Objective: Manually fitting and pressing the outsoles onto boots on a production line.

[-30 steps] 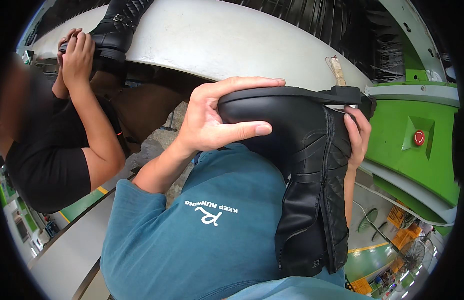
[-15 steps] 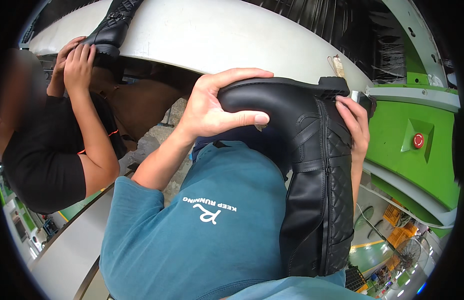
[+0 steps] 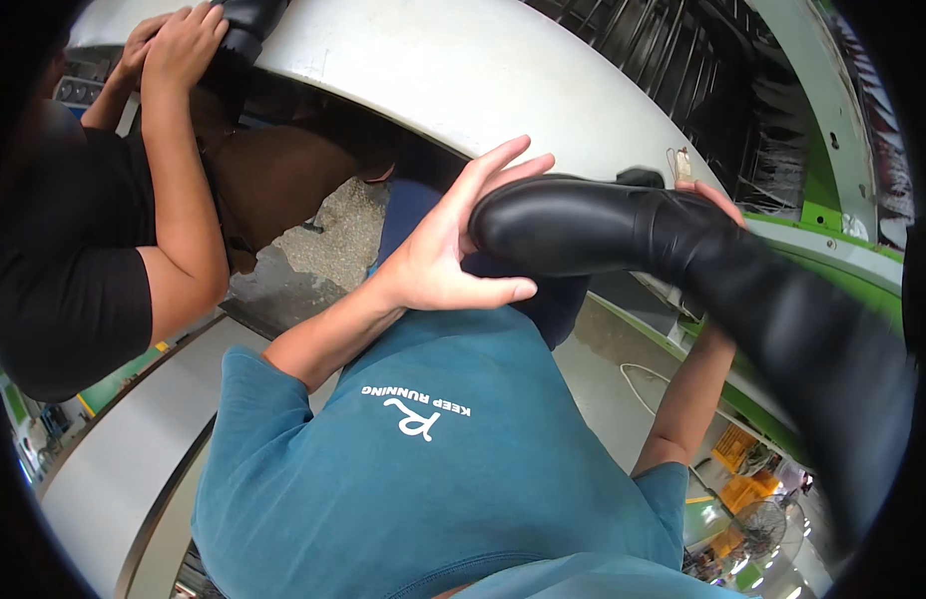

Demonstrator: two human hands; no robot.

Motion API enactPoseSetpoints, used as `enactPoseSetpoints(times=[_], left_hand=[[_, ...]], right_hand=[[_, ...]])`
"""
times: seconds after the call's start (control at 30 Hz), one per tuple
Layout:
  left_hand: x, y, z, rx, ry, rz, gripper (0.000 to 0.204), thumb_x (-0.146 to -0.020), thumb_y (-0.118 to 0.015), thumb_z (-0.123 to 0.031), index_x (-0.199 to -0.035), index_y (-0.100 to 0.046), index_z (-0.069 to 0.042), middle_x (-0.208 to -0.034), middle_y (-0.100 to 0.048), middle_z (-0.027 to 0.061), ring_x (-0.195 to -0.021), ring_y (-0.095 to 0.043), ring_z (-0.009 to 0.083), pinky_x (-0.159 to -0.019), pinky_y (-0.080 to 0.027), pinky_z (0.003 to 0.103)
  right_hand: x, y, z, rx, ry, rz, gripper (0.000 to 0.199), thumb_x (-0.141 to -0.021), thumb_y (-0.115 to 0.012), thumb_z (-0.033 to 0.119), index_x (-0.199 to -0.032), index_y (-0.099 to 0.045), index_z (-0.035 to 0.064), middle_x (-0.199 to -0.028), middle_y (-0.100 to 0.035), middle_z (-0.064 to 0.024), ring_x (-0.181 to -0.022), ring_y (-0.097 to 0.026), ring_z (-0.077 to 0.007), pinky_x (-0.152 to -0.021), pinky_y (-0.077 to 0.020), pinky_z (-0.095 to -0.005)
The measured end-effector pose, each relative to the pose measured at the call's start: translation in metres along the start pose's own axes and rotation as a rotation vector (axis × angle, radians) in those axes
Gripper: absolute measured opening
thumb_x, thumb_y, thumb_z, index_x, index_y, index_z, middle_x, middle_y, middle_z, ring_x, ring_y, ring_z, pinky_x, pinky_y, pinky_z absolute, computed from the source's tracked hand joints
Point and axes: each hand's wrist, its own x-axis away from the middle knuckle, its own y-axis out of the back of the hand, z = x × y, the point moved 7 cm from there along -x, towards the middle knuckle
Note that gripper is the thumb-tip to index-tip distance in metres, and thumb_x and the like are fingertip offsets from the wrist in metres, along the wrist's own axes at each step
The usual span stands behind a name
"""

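Observation:
A tall black leather boot (image 3: 573, 225) lies on its side in the air in front of me, toe to the left. Its shaft slants down to the right and is blurred by motion. My left hand (image 3: 433, 250) is at the toe, palm facing it, fingers spread above and thumb stretched out below, not clasping it. Behind the heel and ankle, my right hand (image 3: 717, 200) holds the boot; most of its fingers are hidden by it.
A white curved table (image 3: 433, 75) runs beyond the boot, with dark metal rods (image 3: 643, 55) behind it. At the right stands a green-framed machine (image 3: 827, 245). On the left a co-worker's hands (image 3: 189, 50) hold another black boot (image 3: 251, 25). Yellow crates (image 3: 737, 449) sit lower right.
The boot has turned: its shaft has swung from hanging down to the lower right, and its zipped, quilted side no longer shows. My left hand has loosened from the toe and spread its fingers.

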Motion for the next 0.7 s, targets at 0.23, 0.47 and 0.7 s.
enactPoseSetpoints(times=[0.23,0.47,0.7], left_hand=[[0.023,0.011,0.013,-0.239,0.105,0.012,0.085,-0.093,-0.088,0.0,-0.168,-0.048,-0.005,-0.143,-0.074,0.0165,-0.128,-0.075,0.0242,-0.112,-0.059,0.04],[-0.002,0.017,0.006,-0.778,-0.215,-0.154,0.064,-0.075,-0.103,-0.021,-0.132,-0.08,-0.004,-0.125,-0.082,0.0166,-0.116,-0.08,0.0314,-0.102,-0.062,0.039],[-0.021,0.025,0.023,-0.861,-0.308,-0.086,0.07,-0.068,-0.107,-0.027,-0.129,-0.083,-0.004,-0.127,-0.083,0.0144,-0.121,-0.079,0.0319,-0.104,-0.063,0.042]], right_hand=[[-0.007,-0.003,-0.053,-0.126,-0.312,-0.127,0.039,-0.115,-0.066,0.041,-0.116,-0.074,0.0028,-0.078,-0.068,0.0011,-0.056,-0.059,-0.0083,-0.052,-0.0439,-0.027],[-0.033,0.005,-0.062,0.271,-0.479,-0.122,0.046,-0.112,-0.071,0.047,-0.11,-0.081,0.0024,-0.086,-0.073,-0.0009,-0.078,-0.062,-0.0074,-0.07,-0.0463,-0.0262],[-0.012,-0.069,0.059,0.562,0.321,-0.127,0.051,-0.077,-0.102,0.024,-0.121,-0.082,0.007,-0.116,-0.072,-0.0078,-0.103,-0.068,-0.0267,-0.09,-0.0551,-0.0373]])
